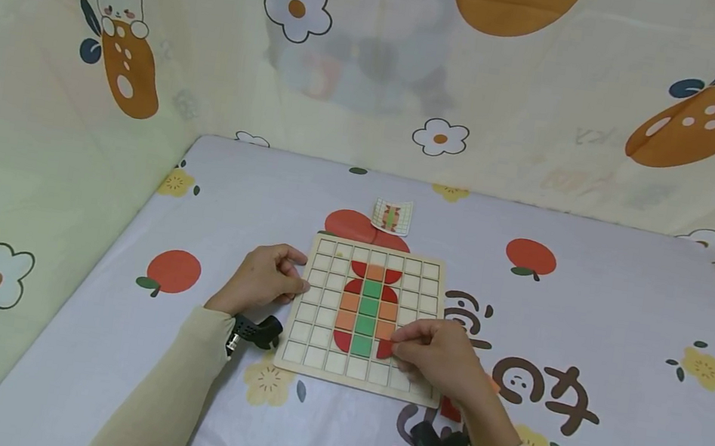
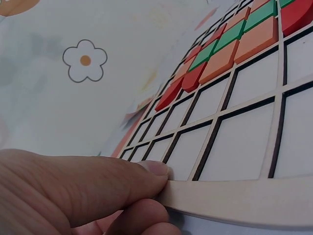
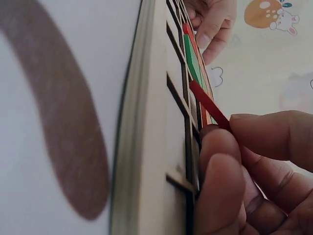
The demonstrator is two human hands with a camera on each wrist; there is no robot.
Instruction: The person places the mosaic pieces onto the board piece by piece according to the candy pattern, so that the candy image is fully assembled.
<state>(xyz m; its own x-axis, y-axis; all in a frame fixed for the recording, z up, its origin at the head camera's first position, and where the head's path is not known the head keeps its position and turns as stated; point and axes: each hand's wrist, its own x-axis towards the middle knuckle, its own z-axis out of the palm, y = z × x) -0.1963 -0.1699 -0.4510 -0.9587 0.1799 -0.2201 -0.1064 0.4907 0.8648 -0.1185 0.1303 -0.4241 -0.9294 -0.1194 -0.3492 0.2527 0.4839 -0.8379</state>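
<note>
A wooden grid board (image 1: 311, 355) lies on the table. Green square tiles (image 1: 368, 307) run down its middle column, flanked by orange squares (image 1: 349, 303) and red rounded tiles (image 1: 354, 286). At the board's left edge, my left hand (image 1: 262, 277) holds the frame, thumb on top and fingers curled below in the left wrist view. My right hand (image 1: 442, 353) pinches a red rounded tile (image 3: 210, 104) between thumb and fingers. That tile is tilted, one end at a cell right of the lowest green square.
A small pattern card (image 1: 392, 217) with a similar coloured figure lies behind the board. Loose red (image 1: 451, 410) and orange (image 1: 495, 385) pieces show partly beside my right wrist. A printed curtain (image 1: 366, 64) hangs along the table's back edge.
</note>
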